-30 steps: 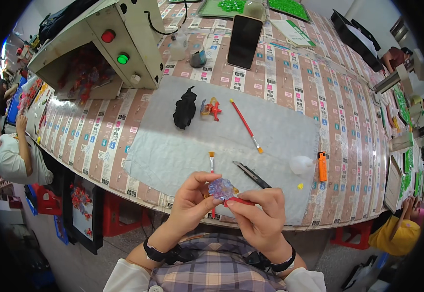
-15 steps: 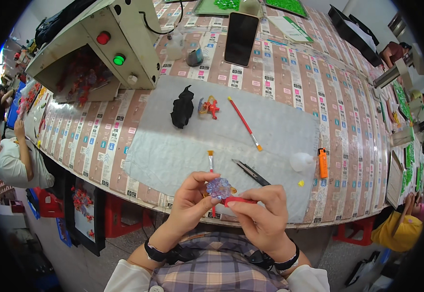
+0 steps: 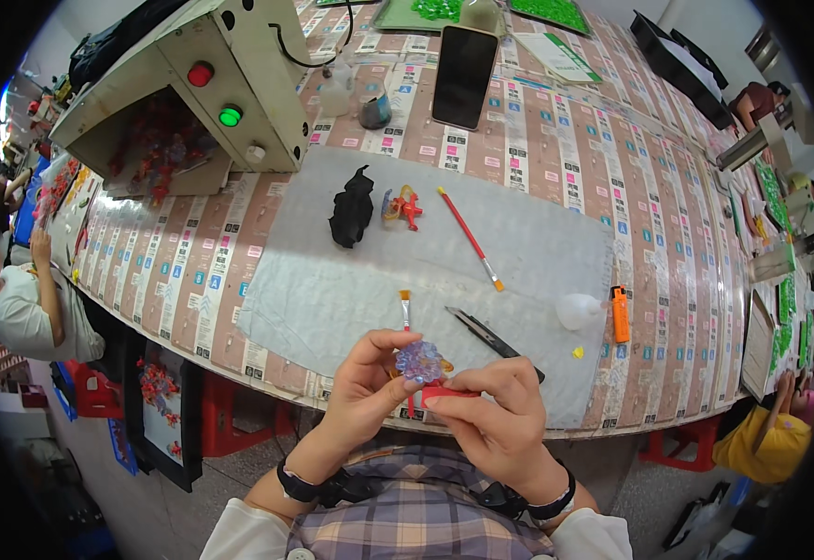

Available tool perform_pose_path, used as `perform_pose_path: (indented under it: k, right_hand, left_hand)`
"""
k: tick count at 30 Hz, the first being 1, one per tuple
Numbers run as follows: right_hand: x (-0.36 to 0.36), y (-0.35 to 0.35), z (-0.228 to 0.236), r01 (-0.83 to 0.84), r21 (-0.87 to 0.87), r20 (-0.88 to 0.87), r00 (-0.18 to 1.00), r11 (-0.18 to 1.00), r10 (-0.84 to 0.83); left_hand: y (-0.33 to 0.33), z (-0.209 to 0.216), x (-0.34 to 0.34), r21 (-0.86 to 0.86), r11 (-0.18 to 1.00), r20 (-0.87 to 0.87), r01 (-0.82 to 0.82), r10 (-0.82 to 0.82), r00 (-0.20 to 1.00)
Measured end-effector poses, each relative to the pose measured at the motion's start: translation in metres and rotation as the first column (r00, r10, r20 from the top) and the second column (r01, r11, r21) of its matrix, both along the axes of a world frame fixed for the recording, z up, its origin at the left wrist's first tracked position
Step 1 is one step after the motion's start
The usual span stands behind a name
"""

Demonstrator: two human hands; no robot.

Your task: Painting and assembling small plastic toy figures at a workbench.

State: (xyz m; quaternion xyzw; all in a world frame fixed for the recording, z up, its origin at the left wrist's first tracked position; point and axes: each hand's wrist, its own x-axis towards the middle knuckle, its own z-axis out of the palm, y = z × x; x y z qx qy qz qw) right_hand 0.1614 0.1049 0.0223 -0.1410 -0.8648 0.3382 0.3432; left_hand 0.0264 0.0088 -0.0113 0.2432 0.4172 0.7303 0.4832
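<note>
My left hand [image 3: 370, 381] is closed round a bumpy, translucent purple figurine [image 3: 419, 362] with amber parts at its sides. A flat red piece [image 3: 446, 396], whose exact kind I cannot make out, is pinched in my right hand [image 3: 496, 411] and presses against the figurine's lower side. Just beyond the left fingers lies a red-handled flat brush [image 3: 405, 308], partly hidden by the hand. A black utility knife [image 3: 484, 334] rests on the grey cloth [image 3: 314, 299] near my right fingers. Farther off are a second red brush [image 3: 469, 238], a red-and-amber figurine [image 3: 407, 207] and a crumpled black cloth [image 3: 351, 207].
A metal box machine [image 3: 258, 93] with red and green buttons stands at the far left, figurines inside. A phone [image 3: 464, 77] and an ink jar [image 3: 374, 110] stand beyond the cloth. An orange lighter [image 3: 621, 315] lies right. Other people sit at both sides.
My right hand has shifted slightly left and inward, bringing the red piece further under the figurine. The left hand stays nearly in place.
</note>
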Motion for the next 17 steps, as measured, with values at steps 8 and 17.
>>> perform_pose_path:
  k: [8, 17]
  right_hand:
    - [-0.0019, -0.0001, -0.0008, 0.003, 0.015, -0.006, 1.0, 1.0, -0.003]
    - [-0.0034, -0.0014, -0.0031, -0.02, -0.002, -0.004, 1.0, 1.0, 0.02]
  left_hand:
    - [-0.002, -0.0059, -0.0035, 0.066, 0.997, -0.081, 0.048, -0.042, 0.996]
    - [-0.0047, -0.0051, -0.0044, 0.023, 0.999, -0.012, 0.033, -0.033, 0.999]
